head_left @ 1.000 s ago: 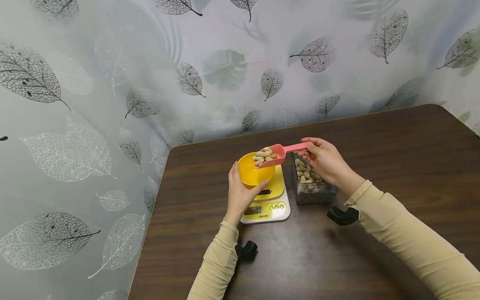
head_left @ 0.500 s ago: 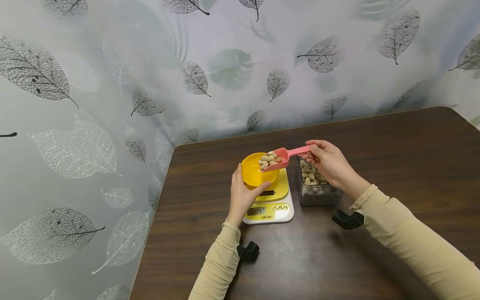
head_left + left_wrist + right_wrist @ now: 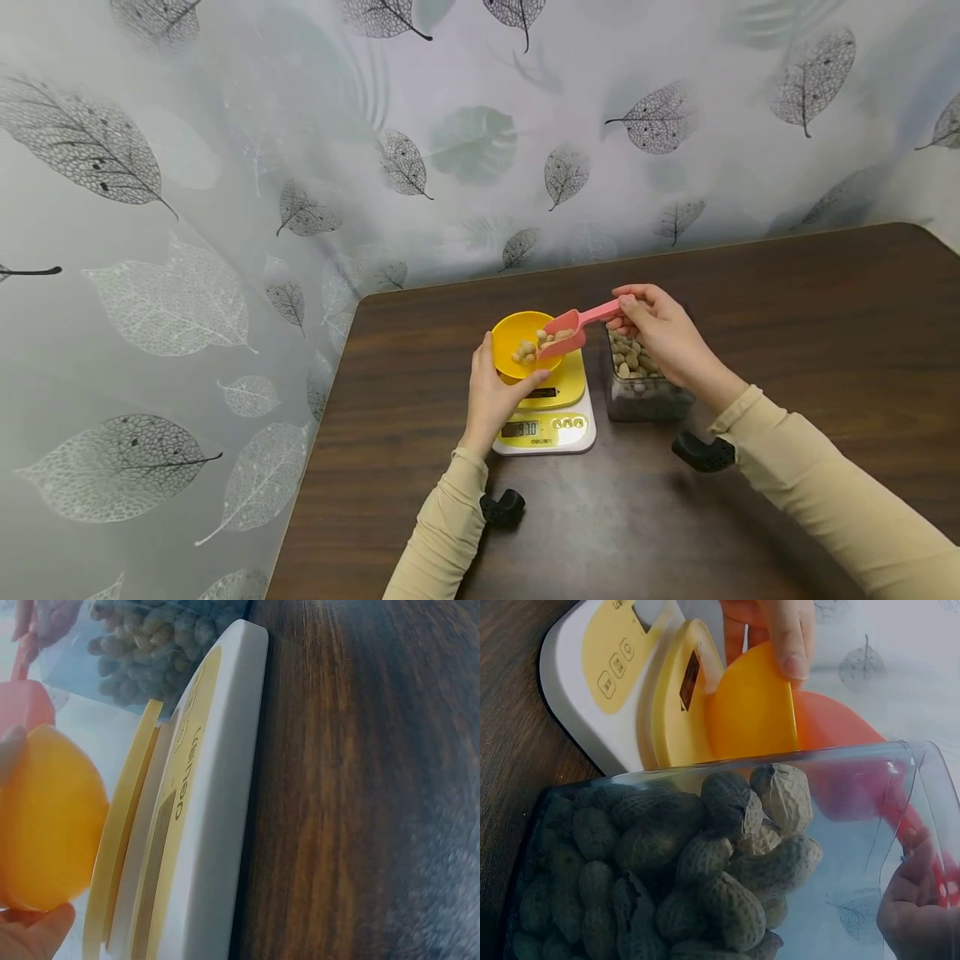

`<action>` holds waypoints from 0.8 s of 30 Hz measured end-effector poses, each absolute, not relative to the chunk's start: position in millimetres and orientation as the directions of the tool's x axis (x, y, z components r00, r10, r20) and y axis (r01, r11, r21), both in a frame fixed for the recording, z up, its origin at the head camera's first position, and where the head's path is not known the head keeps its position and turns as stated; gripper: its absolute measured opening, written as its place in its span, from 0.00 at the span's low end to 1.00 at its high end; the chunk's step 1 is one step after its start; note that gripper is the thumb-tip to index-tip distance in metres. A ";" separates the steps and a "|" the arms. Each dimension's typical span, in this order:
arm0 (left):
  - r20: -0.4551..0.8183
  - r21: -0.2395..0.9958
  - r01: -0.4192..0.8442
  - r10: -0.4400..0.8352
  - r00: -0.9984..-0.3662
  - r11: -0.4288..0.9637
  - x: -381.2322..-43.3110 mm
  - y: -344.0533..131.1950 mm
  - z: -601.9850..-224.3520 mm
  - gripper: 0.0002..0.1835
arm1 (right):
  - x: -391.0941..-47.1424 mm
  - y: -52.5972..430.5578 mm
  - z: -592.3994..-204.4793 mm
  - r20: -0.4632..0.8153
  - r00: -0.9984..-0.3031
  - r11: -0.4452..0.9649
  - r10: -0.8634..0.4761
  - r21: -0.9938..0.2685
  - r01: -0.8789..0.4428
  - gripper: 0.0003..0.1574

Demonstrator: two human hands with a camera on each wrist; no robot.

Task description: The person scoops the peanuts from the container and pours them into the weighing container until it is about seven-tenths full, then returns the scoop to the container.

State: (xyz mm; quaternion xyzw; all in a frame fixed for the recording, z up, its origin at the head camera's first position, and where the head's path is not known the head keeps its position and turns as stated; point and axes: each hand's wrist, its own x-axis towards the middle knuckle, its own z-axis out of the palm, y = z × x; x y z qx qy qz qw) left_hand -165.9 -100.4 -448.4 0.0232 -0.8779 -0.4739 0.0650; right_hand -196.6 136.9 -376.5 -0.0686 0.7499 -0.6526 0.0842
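Observation:
A yellow bowl (image 3: 513,330) sits on the kitchen scale (image 3: 577,432), with several peanuts (image 3: 523,353) inside. My left hand (image 3: 495,402) holds the bowl from its left and near side, thumb at the near rim. In my right hand (image 3: 663,332), the thumb and fingers grip the handle of a pink scoop (image 3: 573,333). The scoop tilts down to the left over the bowl, with more peanuts at its mouth. In the left wrist view, the bowl (image 3: 52,817) rests against the scale's yellow platform (image 3: 124,825), fingertips touching its side. The scale's display is lit.
Just right of the scale stands a clear plastic box (image 3: 648,408) of unshelled peanuts (image 3: 697,862), partly under my right hand. Everything rests on a dark wooden table (image 3: 810,333). A leaf-patterned curtain (image 3: 315,167) hangs behind and to the left.
The scoop has tipped further down, and peanuts have slid from it into the bowl. The scale's reading has risen from zero. My left hand stays at the bowl.

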 end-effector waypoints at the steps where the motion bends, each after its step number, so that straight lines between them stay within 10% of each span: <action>1: 0.089 0.835 0.017 -0.106 -0.990 0.550 -165.7 -100.6 -448.4 0.59 | -196.4 136.7 -376.8 -0.033 -0.977 0.133 -0.211 -0.991 0.005 0.32; 24: 0.085 0.848 0.010 -0.118 -0.989 0.530 -164.4 -97.5 -449.9 0.57 | -192.2 139.8 -379.3 0.099 -0.981 -0.072 -0.168 -0.994 -0.088 0.22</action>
